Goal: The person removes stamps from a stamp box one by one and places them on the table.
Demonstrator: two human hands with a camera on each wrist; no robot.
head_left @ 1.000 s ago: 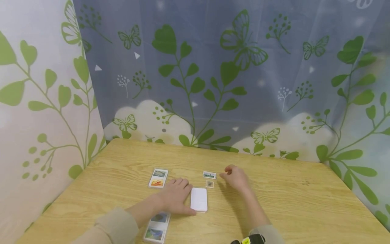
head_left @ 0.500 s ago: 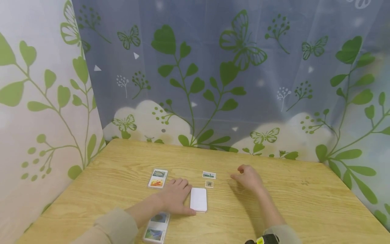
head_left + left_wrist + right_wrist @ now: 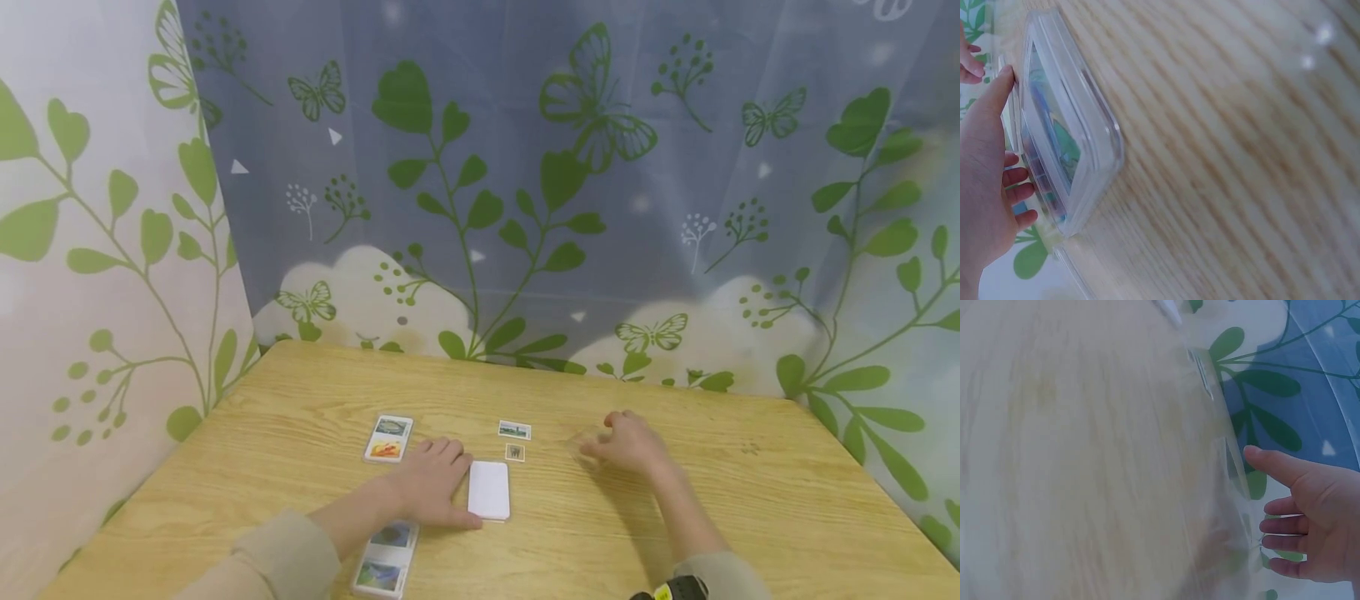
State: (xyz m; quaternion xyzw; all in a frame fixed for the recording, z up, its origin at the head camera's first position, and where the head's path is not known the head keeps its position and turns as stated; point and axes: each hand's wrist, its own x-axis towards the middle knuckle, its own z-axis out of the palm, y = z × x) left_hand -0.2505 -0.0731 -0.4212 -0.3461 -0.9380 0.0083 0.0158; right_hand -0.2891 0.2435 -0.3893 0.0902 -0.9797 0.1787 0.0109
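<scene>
My left hand (image 3: 431,487) lies on the table beside a stack of white cards (image 3: 489,492). Its thumb reaches the stack's near left corner and its index finger the far left one; in the left wrist view the fingers (image 3: 1019,192) look relaxed. Beyond the stack lie two small stamp-like pictures (image 3: 515,430) with white borders, one wide and one smaller. My right hand (image 3: 630,446) is to their right, low over the table. A faint clear sheet (image 3: 583,444) shows by its thumb. In the right wrist view, the thumb stands apart from the fingers (image 3: 1285,525).
Two clear cases with picture inserts lie left of the stack: the far case (image 3: 388,438) and the near case (image 3: 386,560), partly under my left forearm. A leaf-patterned cloth (image 3: 480,208) hangs behind the wooden table (image 3: 750,500). A dark watch (image 3: 678,587) is on my right wrist.
My right hand has moved right, away from the small pictures. The faint clear sheet has come into view by its thumb. My left hand and the cards have stayed put.
</scene>
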